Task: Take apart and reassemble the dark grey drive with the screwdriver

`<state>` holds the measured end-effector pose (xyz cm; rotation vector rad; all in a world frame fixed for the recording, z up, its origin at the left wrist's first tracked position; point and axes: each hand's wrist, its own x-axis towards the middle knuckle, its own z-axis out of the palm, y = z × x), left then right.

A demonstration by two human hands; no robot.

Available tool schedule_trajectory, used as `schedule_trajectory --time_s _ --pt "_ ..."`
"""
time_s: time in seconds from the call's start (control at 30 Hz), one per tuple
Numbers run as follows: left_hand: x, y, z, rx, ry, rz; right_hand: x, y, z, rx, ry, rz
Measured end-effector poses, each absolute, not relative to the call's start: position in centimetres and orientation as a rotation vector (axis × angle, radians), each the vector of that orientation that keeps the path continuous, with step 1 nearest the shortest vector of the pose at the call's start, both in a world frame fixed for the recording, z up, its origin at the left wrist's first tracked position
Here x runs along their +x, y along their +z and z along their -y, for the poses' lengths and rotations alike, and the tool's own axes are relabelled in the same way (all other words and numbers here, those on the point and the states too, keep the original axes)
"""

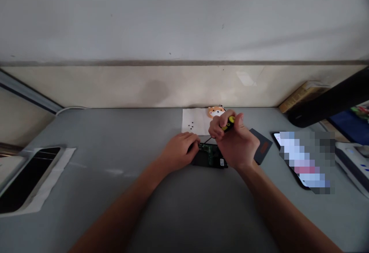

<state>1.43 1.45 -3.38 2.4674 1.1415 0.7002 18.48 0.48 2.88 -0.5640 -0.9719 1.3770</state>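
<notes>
A black-cased device with a green circuit board [210, 156] lies on the grey table in front of me. My left hand [179, 152] is closed around its left end, fingers curled over the edge. My right hand [236, 142] wraps round a screwdriver [229, 124] with a black and yellow handle. The shaft slants down and left to the board's upper left part; the exact contact of its tip is too small to make out. Behind the device, several tiny dark screws [191, 126] rest on a white paper sheet [198, 116], beside an orange and white animal-face item [215, 111].
Partly behind my right wrist lies a dark flat panel [263, 147]. Farther right are a lit phone [301, 161], a black cylinder [325, 99], a book [300, 95] and a white device [354, 164]. A dark-screened phone [31, 178] lies on paper at left. A wall bounds the back.
</notes>
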Motion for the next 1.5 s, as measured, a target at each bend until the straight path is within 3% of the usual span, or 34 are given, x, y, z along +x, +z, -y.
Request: schedule_trajectory --time_s 1.5 --pt "1.42 -3.55 -1.52 2.465 0.702 -1.144 18.67 2.57 -0.32 -0.564 1.389 0.961"
